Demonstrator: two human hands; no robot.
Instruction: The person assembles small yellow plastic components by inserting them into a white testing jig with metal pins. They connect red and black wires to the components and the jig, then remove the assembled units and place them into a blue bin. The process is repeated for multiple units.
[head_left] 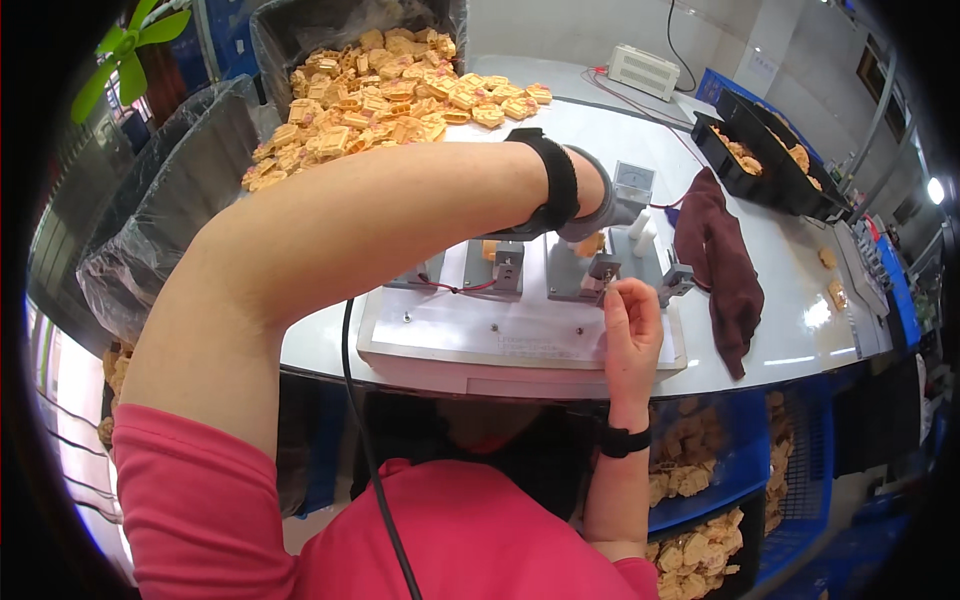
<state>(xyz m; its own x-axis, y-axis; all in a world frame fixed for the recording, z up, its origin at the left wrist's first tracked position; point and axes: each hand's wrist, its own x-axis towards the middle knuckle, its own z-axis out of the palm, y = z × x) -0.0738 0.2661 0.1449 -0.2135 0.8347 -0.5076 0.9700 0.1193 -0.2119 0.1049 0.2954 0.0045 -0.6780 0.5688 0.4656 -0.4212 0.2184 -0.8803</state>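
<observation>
My left forearm [380, 195] reaches across to the right over a white test board [450, 325]. A grey wrist device [595, 205] with a black strap hides my left hand and its fingers. My right hand [635, 320] is closed in a pinch at the front of a grey fixture [570, 275]. What its fingertips hold is too small to make out. A tan plastic part [590, 244] sits in that fixture, just beyond my right fingertips. Another grey fixture [507, 268] with red wires stands to the left. Behind stands a small analog meter [634, 178].
Tan plastic parts [380, 95] lie heaped at the back left, spilling from a lined bin. A dark maroon cloth [718, 270] lies to the right. Black trays [760, 150] and a white power box [643, 72] stand behind. Under the table are blue crates [800, 450] of parts.
</observation>
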